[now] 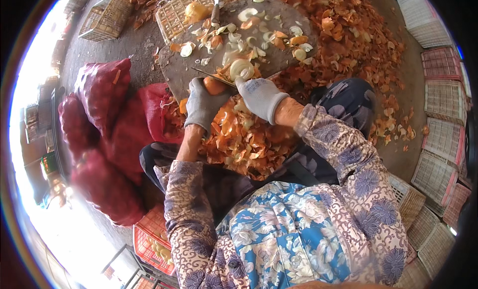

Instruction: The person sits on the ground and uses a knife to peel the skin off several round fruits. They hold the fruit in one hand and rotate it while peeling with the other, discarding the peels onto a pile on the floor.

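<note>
My left hand [206, 104], in a grey knitted glove, holds an unpeeled onion [214, 85] over the near edge of a flat, dirty work board [179, 63]. My right hand [259, 97], gloved alike, grips a knife whose handle is hidden in the fingers; its thin blade [209, 75] points left across the onion. Just beyond my right thumb is a cut, pale onion piece [242, 69]; whether it rests on the board I cannot tell. Onion slices and skins lie scattered over the board. A second knife [215, 13] lies at its far side, beside a whole onion [195, 12].
Onion skins [250, 139] heap between my legs, and a large pile of skins [347, 39] spreads at the right. Red mesh sacks [112, 125] stand at the left. A red crate [149, 240] holds peeled onions. Stacked plastic crates [444, 102] line the right side; another crate [106, 18] stands far left.
</note>
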### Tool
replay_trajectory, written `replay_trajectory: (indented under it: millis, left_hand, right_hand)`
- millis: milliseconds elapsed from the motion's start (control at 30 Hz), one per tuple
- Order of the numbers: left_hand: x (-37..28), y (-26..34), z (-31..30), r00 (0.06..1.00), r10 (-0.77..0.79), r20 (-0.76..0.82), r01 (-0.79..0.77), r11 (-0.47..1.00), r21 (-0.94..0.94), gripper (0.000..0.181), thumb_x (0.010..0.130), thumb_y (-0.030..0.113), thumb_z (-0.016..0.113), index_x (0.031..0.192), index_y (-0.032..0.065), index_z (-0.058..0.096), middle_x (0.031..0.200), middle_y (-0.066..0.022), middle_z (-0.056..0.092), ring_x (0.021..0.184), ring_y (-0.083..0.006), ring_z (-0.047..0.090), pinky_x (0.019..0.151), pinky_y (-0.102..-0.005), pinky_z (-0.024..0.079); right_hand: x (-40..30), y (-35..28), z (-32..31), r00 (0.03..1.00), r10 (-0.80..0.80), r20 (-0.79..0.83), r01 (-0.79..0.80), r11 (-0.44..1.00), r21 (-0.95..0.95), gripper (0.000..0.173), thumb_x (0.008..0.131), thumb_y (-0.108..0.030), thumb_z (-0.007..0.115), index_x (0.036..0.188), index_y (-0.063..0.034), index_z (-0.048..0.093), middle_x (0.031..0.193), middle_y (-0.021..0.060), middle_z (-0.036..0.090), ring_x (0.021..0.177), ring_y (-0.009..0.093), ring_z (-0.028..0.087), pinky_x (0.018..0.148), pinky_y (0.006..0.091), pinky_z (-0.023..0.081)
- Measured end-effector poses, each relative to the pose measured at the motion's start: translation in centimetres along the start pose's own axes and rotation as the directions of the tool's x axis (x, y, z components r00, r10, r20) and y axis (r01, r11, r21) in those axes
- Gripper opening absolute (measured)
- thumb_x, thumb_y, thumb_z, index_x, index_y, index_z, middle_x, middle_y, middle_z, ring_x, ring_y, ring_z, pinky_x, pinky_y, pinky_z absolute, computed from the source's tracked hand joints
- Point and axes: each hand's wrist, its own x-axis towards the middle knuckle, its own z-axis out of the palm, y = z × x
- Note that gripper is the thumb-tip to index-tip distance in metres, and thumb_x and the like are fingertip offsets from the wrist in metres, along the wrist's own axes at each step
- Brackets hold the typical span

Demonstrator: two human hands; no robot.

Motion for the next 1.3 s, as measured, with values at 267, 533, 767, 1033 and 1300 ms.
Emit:
replay_trajectory:
  millis: [267, 533, 767, 1033, 1300]
  left_hand:
    - [0.1, -0.4, 0.2, 0.998, 0.043, -0.054, -0.047, 0.997, -0.066, 0.071, 0.06, 0.038, 0.081, 0.109, 0.0, 0.046, 0.111, -0.0168, 0.054, 0.099, -0.0312, 0.058, 0.082, -0.0407, 0.048]
    - [-2.7, 0.1, -3.0, 0.949, 0.311, 0.057, -0.056, 0.344, -0.937, 0.079, 0.062, 0.014, 0.077, 0.13, 0.0025, 0.04, 0.118, -0.0093, 0.053, 0.108, -0.0211, 0.054, 0.094, -0.0337, 0.045]
    - [-2.7, -1.4, -3.1, 0.962, 0.213, 0.168, 0.197, -0.119, -0.973, 0.063, 0.081, 0.027, 0.062, 0.135, 0.0076, 0.036, 0.125, -0.0127, 0.049, 0.114, -0.0269, 0.052, 0.097, -0.0404, 0.044]
    - [-2.7, -2.2, -1.3, 0.946, 0.31, 0.1, 0.111, -0.018, -0.994, 0.063, 0.089, 0.052, 0.049, 0.132, 0.009, 0.033, 0.122, -0.0156, 0.049, 0.106, -0.0253, 0.053, 0.085, -0.0328, 0.049]
    - [-2.8, -0.9, -0.8, 0.997, 0.08, -0.003, -0.031, 0.353, -0.935, 0.08, 0.083, 0.071, 0.039, 0.13, 0.006, 0.039, 0.12, -0.0153, 0.052, 0.085, -0.024, 0.061, 0.064, -0.0253, 0.052]
  right_hand:
    - [2.4, -1.0, -0.4, 0.997, 0.016, 0.08, -0.007, 0.995, -0.102, 0.023, 0.081, -0.009, 0.056, 0.101, 0.003, 0.055, 0.098, 0.0229, 0.064, 0.092, 0.034, 0.064, 0.076, 0.0401, 0.052]
    - [2.2, 2.9, 1.7, 0.982, 0.1, -0.16, -0.068, 0.978, 0.195, 0.025, 0.079, -0.01, 0.052, 0.097, 0.0059, 0.052, 0.081, 0.0227, 0.064, 0.079, 0.04, 0.062, 0.073, 0.0465, 0.048]
    - [-0.1, 1.7, -1.8, 0.919, 0.103, -0.381, 0.111, 0.858, 0.501, 0.028, 0.085, -0.008, 0.055, 0.108, 0.0059, 0.05, 0.072, 0.021, 0.061, 0.065, 0.034, 0.062, 0.058, 0.0384, 0.048]
    - [-0.7, 2.0, -2.3, 0.925, 0.013, -0.38, 0.05, 0.986, 0.157, 0.025, 0.084, -0.012, 0.054, 0.106, -0.0003, 0.05, 0.073, 0.0181, 0.063, 0.071, 0.034, 0.064, 0.062, 0.0419, 0.05]
    - [-1.8, 0.2, -2.6, 0.991, 0.029, -0.134, 0.063, 0.77, 0.635, 0.035, 0.085, -0.006, 0.055, 0.119, 0.0026, 0.049, 0.065, 0.0127, 0.061, 0.052, 0.017, 0.061, 0.049, 0.0322, 0.05]
